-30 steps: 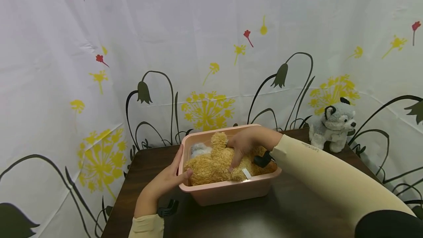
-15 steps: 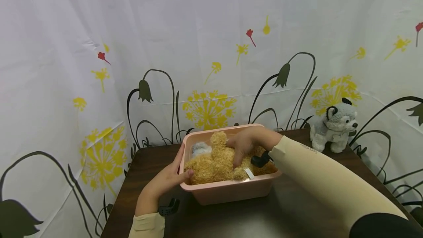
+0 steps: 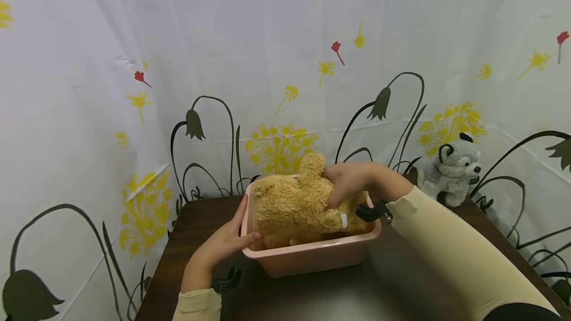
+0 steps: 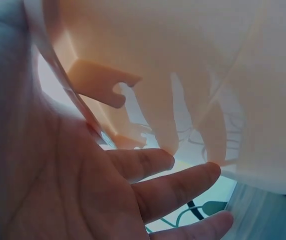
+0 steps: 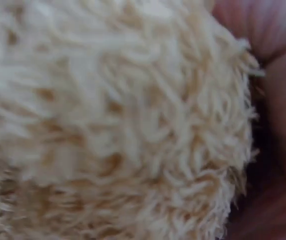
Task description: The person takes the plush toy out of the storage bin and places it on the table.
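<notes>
A golden, curly-furred plush toy (image 3: 285, 207) with a white tag lies tilted at the mouth of a pink plastic bin (image 3: 312, 260), its head end raised above the rim. My right hand (image 3: 361, 180) grips its body from above, thumb on the near side. In the right wrist view the plush fur (image 5: 117, 120) fills most of the picture. My left hand (image 3: 226, 242) holds the bin's left end, thumb over the rim. The left wrist view shows its fingers (image 4: 178, 195) against the outside of the bin wall (image 4: 278, 100). The toy's face is hidden.
A grey and white plush husky (image 3: 452, 170) stands at the back right of the dark wooden table (image 3: 200, 222). Right behind the table hangs a white curtain (image 3: 267, 38) printed with flowers.
My right hand has lifted the golden plush toy upward out of the bin, tipping its head end up. It now covers the grey fur seen earlier inside. The left hand stays put.
</notes>
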{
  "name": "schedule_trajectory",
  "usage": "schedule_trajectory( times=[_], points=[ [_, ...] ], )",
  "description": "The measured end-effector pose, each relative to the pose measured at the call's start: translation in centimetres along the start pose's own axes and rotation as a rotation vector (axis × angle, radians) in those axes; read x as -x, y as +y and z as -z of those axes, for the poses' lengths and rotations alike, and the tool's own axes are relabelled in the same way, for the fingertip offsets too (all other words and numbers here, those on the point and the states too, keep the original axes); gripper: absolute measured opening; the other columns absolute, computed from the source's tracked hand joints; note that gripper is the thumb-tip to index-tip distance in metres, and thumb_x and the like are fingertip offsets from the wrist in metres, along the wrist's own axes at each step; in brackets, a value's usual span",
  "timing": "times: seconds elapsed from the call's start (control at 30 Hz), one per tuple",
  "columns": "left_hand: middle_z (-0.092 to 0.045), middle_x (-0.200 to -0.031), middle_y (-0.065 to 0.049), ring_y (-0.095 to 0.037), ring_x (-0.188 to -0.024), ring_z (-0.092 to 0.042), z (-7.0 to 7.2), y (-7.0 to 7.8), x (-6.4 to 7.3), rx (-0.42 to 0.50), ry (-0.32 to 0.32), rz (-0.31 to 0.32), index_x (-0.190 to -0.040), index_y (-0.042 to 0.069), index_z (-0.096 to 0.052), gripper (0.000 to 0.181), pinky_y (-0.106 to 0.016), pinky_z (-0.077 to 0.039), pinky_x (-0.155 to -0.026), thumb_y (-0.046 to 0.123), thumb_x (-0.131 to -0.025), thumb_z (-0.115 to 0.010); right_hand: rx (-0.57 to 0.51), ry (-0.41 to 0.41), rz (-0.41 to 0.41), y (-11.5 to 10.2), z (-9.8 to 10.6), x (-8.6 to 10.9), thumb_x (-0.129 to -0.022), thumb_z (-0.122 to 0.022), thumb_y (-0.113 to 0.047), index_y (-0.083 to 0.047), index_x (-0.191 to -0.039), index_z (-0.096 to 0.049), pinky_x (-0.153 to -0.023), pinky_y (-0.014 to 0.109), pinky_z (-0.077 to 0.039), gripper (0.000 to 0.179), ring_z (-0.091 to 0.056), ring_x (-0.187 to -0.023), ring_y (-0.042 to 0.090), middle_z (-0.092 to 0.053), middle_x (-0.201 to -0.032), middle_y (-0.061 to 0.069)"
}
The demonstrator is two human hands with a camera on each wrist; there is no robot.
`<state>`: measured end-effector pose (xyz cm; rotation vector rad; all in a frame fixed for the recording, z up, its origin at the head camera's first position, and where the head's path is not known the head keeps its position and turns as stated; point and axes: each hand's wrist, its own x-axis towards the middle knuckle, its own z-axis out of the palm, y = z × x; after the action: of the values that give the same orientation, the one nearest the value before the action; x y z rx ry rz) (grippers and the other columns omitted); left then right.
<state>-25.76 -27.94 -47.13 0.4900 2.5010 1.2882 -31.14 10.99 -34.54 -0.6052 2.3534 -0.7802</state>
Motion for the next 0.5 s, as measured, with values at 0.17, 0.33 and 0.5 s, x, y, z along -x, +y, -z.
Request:
schedule_trajectory(
  times=[0.17,0.33,0.5],
  points=[
    [-0.017,-0.179,-0.029,-0.053,-0.15,-0.05,-0.2,-0.1,0.2,0.01,0.003,-0.007,-0.174,0.04,0.016,0.119,-0.062,-0.055,-0.109,0.049,-0.1,-0.077,-0.218,0.13,0.01,1.0,1.1,2.4,-0.089,-0.078,-0.018,-0.003,-0.129,-0.049,-0.066,0.04,-0.034,0.052,-0.024,-0.062,0.022,-0.051,-0.132,0.019],
    [-0.023,-0.176,-0.033,-0.049,-0.147,-0.055,-0.3,0.1,0.2,0.005,0.014,0.023,-0.175,0.034,0.013,0.121,-0.058,-0.057,-0.108,0.049,-0.098,-0.079,-0.283,0.289,0.038,1.7,2.0,4.5,-0.089,-0.077,-0.021,-0.015,-0.065,-0.034,-0.058,0.033,-0.03,0.05,-0.016,-0.053,0.011,-0.042,-0.074,0.002],
    [-0.026,-0.175,-0.033,-0.045,-0.142,-0.059,-0.4,0.4,0.2,0.029,0.019,0.028,-0.176,0.035,0.012,0.122,-0.053,-0.06,-0.104,0.051,-0.096,-0.08,-0.364,0.401,-0.05,2.0,1.9,7.1,-0.089,-0.08,-0.031,-0.023,-0.056,-0.03,-0.054,0.034,-0.029,0.06,-0.014,-0.054,0.012,-0.019,-0.056,-0.01]
  ],
)
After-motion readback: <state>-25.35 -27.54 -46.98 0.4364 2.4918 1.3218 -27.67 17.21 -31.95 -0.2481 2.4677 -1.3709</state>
